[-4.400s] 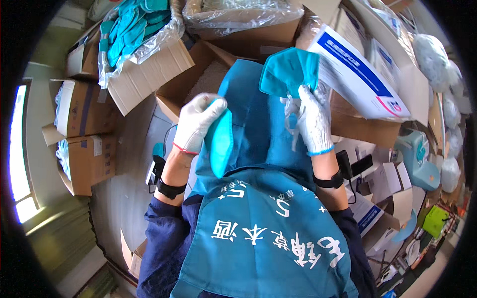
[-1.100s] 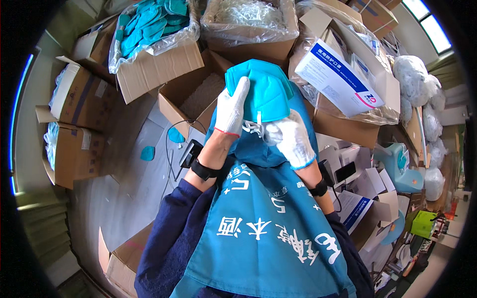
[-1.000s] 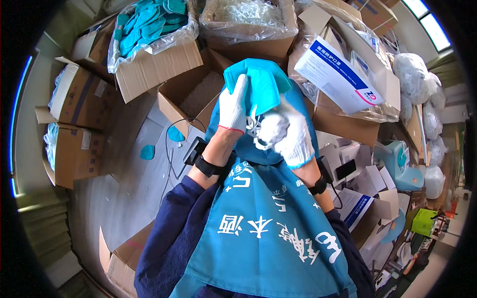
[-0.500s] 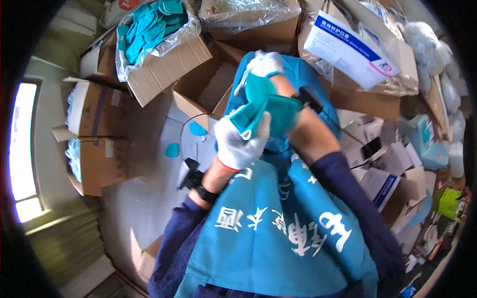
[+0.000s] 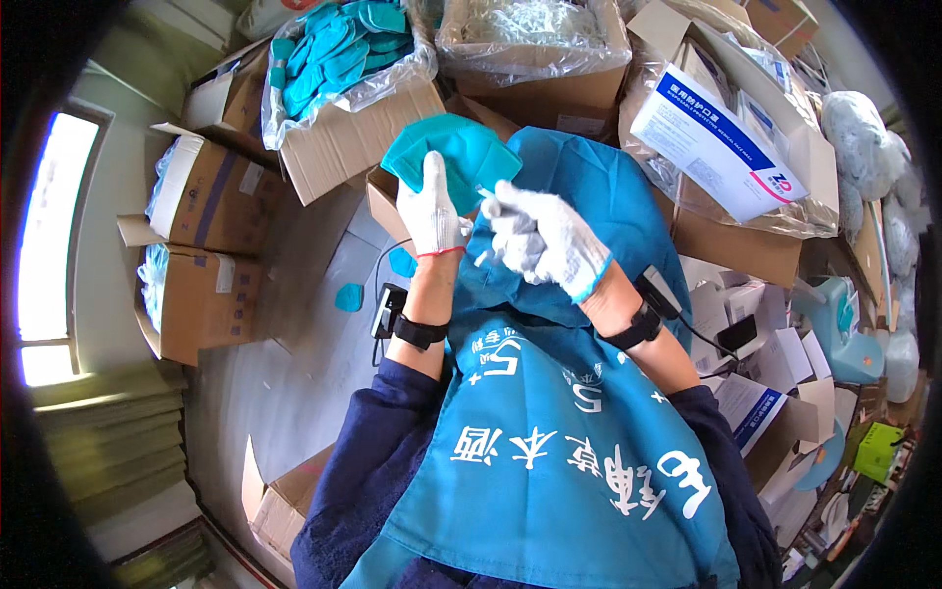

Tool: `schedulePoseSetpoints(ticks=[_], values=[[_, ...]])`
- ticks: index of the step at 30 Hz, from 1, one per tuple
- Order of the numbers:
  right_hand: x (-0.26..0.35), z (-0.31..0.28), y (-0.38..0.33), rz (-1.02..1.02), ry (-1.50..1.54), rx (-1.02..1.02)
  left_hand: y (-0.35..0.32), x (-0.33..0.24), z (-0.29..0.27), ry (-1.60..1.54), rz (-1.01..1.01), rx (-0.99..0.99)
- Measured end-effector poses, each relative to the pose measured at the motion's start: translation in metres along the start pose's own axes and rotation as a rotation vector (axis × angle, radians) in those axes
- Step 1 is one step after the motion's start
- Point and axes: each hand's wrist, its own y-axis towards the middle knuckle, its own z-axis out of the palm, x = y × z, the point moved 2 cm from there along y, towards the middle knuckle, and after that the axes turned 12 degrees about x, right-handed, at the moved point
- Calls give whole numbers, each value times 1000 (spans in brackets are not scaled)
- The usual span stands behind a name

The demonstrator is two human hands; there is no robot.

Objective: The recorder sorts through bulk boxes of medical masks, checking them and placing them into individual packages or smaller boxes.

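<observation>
A teal face mask (image 5: 471,147), spread out flat, is held up in front of me. My left hand (image 5: 432,218), in a white knit glove, grips its lower left edge with the thumb on top. Beside it, my right hand (image 5: 551,240), gloved alike, has its fingers curled in a pinch at the mask's lower right corner. A small pale bit shows at those fingertips, too small to name. Under both hands a blue apron (image 5: 549,461) with white lettering covers my lap.
Ahead on the left, an open carton (image 5: 343,147) is heaped with teal masks (image 5: 343,54). Another lined carton (image 5: 535,79) stands beside it. A white-and-blue printed box (image 5: 721,142) lies on a carton at right. Teal scraps (image 5: 348,296) are on the grey floor (image 5: 285,393). Stacked cartons (image 5: 211,304) line the left.
The mask was folded between both hands and is now spread flat, higher and further left. My right hand has drawn back toward me from its far side to its right corner.
</observation>
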Motion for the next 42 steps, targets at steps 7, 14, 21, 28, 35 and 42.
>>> schedulePoseSetpoints(ticks=[7,14,21,28,35,42], values=[[48,-31,28,370,-2403,-479,-44,27,26,446,-78,372],[46,-169,37,47,-1553,-1212,-79,-56,46,568,241,680],[18,-88,-5,-294,-529,-227,-50,-55,34,-736,-883,318],[26,-25,-20,-403,-392,-55,-73,6,30,-1501,-1458,589],[54,-13,-43,-247,-590,-822,-26,23,0,-160,-678,416],[44,-32,-30,-474,-923,-840,-20,19,51,1,-187,299]])
